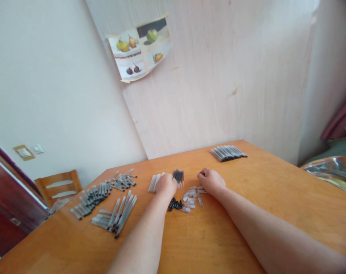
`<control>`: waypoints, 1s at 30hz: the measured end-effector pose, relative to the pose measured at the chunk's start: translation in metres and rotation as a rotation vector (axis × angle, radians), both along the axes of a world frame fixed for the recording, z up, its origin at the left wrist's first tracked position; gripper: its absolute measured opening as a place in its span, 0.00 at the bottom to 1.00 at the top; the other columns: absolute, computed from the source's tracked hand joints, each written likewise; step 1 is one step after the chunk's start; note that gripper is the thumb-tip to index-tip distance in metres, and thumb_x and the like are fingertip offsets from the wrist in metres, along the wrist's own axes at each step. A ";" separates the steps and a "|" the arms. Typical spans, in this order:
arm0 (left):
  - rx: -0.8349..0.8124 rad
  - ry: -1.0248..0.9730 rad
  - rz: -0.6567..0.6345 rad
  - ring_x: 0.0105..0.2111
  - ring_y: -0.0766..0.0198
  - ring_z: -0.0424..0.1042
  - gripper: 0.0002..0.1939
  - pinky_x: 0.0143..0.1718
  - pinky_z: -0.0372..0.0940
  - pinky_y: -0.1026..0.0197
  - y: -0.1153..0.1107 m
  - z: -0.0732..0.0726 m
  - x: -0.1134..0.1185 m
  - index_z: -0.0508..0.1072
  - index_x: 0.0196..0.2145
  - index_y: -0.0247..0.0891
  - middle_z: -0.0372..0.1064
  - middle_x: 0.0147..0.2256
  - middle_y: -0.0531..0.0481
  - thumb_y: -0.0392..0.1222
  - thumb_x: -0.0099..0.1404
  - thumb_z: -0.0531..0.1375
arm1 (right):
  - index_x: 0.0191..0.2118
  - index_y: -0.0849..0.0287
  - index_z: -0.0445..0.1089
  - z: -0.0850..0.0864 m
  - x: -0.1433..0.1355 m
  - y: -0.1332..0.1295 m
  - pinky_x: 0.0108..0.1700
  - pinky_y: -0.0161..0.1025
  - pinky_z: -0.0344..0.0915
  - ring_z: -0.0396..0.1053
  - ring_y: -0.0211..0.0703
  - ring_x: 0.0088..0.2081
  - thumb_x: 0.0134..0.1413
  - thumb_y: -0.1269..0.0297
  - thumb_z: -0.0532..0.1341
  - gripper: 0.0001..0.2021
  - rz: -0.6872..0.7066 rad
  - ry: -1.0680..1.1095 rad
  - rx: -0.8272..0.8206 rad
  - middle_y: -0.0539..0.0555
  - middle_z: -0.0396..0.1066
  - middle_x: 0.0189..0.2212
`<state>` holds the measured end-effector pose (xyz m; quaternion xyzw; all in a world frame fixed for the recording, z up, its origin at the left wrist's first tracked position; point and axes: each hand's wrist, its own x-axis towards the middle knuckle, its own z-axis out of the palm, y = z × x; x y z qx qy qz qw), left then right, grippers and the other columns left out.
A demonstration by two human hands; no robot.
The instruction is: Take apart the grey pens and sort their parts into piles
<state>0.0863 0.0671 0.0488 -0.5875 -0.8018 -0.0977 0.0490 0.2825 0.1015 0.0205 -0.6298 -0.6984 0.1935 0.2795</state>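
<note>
My left hand (165, 185) is closed at the middle of the table, between a row of whitish pen barrels (153, 183) and a bundle of dark-inked pen refills (178, 177). Its fingertips are hidden, so what it grips cannot be made out. To the right, my right hand (211, 180) is curled with its fingers together; anything inside it is too small or hidden to see. Translucent pen caps (192, 194) lie loose just left of and below the right hand. A heap of small black pen plugs (176, 204) sits beside the left wrist.
Several capped pens (124, 213) lie at the left front, with more pens (94, 196) spread behind them. A neat row of pens (228, 153) rests near the table's (213, 243) far right edge. A wooden chair (59, 184) stands beyond the left side.
</note>
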 end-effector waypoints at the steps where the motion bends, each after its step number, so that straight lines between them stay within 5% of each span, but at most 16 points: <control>1: -0.002 0.003 0.000 0.37 0.57 0.74 0.14 0.32 0.60 0.62 0.000 0.001 0.002 0.77 0.36 0.40 0.76 0.37 0.41 0.45 0.63 0.53 | 0.34 0.54 0.74 0.000 0.000 0.000 0.31 0.35 0.56 0.71 0.45 0.38 0.55 0.56 0.51 0.15 -0.003 -0.004 0.000 0.55 0.76 0.34; 13: 0.139 0.013 -0.051 0.42 0.59 0.72 0.13 0.42 0.61 0.61 -0.009 -0.008 -0.008 0.75 0.38 0.42 0.75 0.40 0.43 0.42 0.65 0.50 | 0.34 0.54 0.74 0.000 0.000 0.000 0.31 0.35 0.55 0.71 0.45 0.37 0.55 0.56 0.51 0.15 0.002 -0.006 -0.003 0.55 0.76 0.34; 21: 0.082 -0.009 0.064 0.39 0.56 0.73 0.15 0.38 0.62 0.59 -0.044 -0.002 -0.024 0.75 0.38 0.43 0.75 0.38 0.43 0.48 0.66 0.50 | 0.34 0.55 0.75 0.001 0.002 -0.002 0.30 0.34 0.55 0.71 0.44 0.35 0.55 0.55 0.51 0.16 0.011 -0.007 -0.002 0.55 0.76 0.34; 30: 0.176 0.061 0.190 0.47 0.52 0.68 0.12 0.48 0.58 0.53 -0.095 0.001 -0.063 0.75 0.38 0.42 0.73 0.42 0.42 0.45 0.64 0.54 | 0.35 0.56 0.76 -0.002 0.004 0.003 0.31 0.35 0.57 0.70 0.45 0.35 0.53 0.55 0.53 0.16 0.034 -0.012 -0.005 0.56 0.76 0.33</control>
